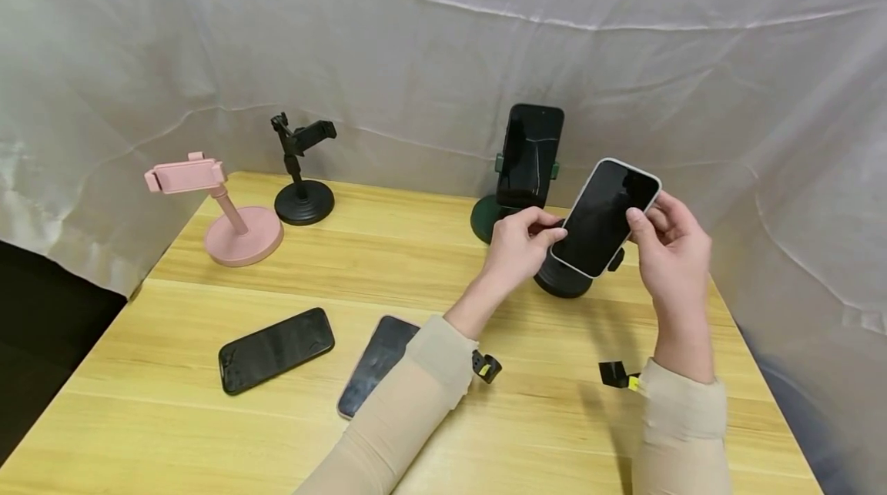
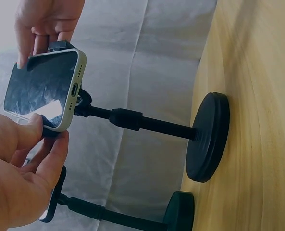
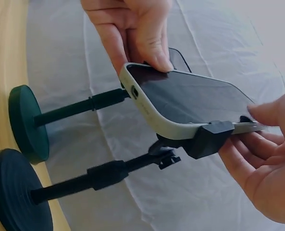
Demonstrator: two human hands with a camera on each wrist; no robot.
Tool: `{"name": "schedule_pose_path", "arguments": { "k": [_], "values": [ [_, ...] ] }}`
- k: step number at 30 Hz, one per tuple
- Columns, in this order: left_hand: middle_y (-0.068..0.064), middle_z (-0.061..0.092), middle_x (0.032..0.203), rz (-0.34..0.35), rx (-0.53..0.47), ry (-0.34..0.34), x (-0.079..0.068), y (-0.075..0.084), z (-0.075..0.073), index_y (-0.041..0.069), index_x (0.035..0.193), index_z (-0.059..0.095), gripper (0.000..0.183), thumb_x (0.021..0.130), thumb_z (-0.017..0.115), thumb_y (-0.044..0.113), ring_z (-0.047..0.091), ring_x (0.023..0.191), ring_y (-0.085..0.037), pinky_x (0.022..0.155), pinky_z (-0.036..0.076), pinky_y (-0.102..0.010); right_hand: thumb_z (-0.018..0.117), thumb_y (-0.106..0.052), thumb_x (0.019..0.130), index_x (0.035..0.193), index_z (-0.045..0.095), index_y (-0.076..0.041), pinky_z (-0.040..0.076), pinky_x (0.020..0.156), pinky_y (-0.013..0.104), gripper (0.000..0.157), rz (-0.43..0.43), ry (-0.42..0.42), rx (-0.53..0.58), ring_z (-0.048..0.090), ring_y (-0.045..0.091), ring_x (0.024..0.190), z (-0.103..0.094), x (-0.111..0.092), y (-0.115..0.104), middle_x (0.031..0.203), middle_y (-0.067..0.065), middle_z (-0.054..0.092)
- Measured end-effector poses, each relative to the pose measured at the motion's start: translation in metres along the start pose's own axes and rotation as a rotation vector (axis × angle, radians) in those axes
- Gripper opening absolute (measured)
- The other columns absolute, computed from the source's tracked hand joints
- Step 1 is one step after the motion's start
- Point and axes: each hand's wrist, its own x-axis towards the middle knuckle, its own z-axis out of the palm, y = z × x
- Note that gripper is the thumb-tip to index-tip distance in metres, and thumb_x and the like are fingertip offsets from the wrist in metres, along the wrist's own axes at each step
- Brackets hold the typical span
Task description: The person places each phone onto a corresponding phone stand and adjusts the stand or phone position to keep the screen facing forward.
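Observation:
A white-edged smartphone (image 1: 605,218) lies tilted against the clamp (image 3: 210,139) of a black phone stand (image 1: 563,279). My left hand (image 1: 518,247) pinches its left long edge, thumb on the screen side and fingers behind, as the left wrist view shows. With my right hand (image 1: 675,252) I grip the opposite edge near the top, thumb over the front and fingers curled behind. One black jaw of the clamp laps over the phone's edge in the right wrist view. The stand's pole (image 2: 147,125) rises from a round base (image 2: 208,137) on the table.
Just behind, a green stand (image 1: 487,219) bears an upright black phone (image 1: 531,156). A pink stand (image 1: 244,237) and another black stand (image 1: 303,202) are at the back left. Two phones lie flat in front, one black (image 1: 277,350), one partly under my left sleeve (image 1: 379,364). Grey cloth (image 1: 416,56) hangs behind.

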Motion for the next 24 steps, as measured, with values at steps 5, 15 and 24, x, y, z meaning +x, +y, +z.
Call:
{"name": "schedule_pose_path", "arguments": {
  "k": [5, 15, 24],
  "values": [
    [-0.002, 0.077, 0.098, 0.010, 0.011, -0.001, 0.001, -0.001, 0.000, 0.008, 0.104, 0.079, 0.013, 0.094, 0.079, 0.016, 0.065, 0.078, -0.005, 0.068, 0.051, -0.016, 0.071, -0.004, 0.098, 0.130, 0.068, 0.005, 0.055, 0.078, 0.011, 0.033, -0.070, 0.014, -0.203, 0.071, 0.000, 0.086, 0.001, 0.000, 0.001, 0.102, -0.016, 0.073],
    [-0.003, 0.077, 0.099, 0.014, 0.019, -0.009, 0.001, 0.000, 0.000, 0.008, 0.104, 0.079, 0.013, 0.094, 0.079, 0.016, 0.065, 0.079, -0.005, 0.069, 0.051, -0.016, 0.072, -0.008, 0.098, 0.130, 0.071, 0.001, 0.053, 0.077, 0.008, 0.033, -0.101, -0.012, -0.376, 0.067, -0.007, 0.081, -0.005, -0.001, -0.001, 0.094, -0.025, 0.068],
    [-0.002, 0.077, 0.096, 0.011, 0.018, -0.002, 0.001, -0.001, 0.000, 0.008, 0.103, 0.079, 0.012, 0.094, 0.079, 0.015, 0.064, 0.076, -0.004, 0.066, 0.051, -0.016, 0.075, -0.010, 0.097, 0.130, 0.071, 0.002, 0.050, 0.076, 0.006, 0.035, -0.029, -0.092, -0.432, 0.066, -0.010, 0.080, -0.010, -0.003, -0.005, 0.089, -0.031, 0.065]
  ]
}}
